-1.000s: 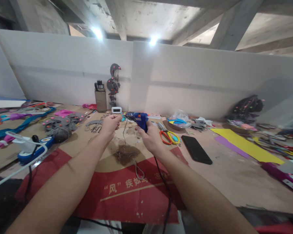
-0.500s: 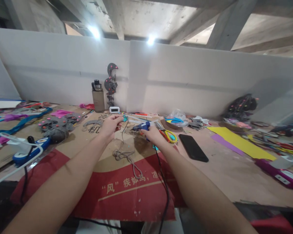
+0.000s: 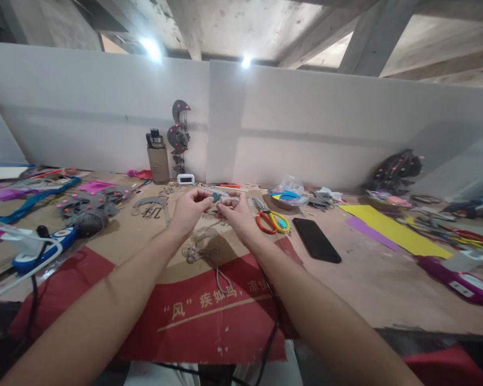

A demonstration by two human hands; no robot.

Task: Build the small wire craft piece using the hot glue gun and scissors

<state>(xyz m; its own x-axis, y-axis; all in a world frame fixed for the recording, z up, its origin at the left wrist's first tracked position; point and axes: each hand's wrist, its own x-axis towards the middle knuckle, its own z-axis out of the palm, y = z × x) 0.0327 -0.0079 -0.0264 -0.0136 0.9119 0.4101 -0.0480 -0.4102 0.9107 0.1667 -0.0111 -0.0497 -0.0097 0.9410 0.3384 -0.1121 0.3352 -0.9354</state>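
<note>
My left hand [image 3: 190, 213] is closed in a pinch on a small dark teal piece [image 3: 216, 198] above the cardboard. Close beside it, my right hand [image 3: 238, 215] has its fingers pinched together at a grey cord [image 3: 203, 255]; the exact grip is partly hidden. From the hands the cord runs down to a loose tangle with a loop on the cardboard sheet [image 3: 221, 343]. A black cable [image 3: 274, 305] passes beneath my right forearm. Scissors with red and yellow handles [image 3: 280, 222] lie just right of my right hand.
A black phone [image 3: 317, 239] lies to the right, near yellow paper [image 3: 394, 229]. At the back stand a bottle [image 3: 158, 163] and a small white clock-like device [image 3: 185, 179]. Left are grey yarn [image 3: 89, 221] and a blue power strip [image 3: 44, 251]; a purple one [image 3: 459, 281] lies far right.
My right hand has let go of the blue glue gun and moved left to meet my left hand at the cord. The teal piece has shifted slightly right.
</note>
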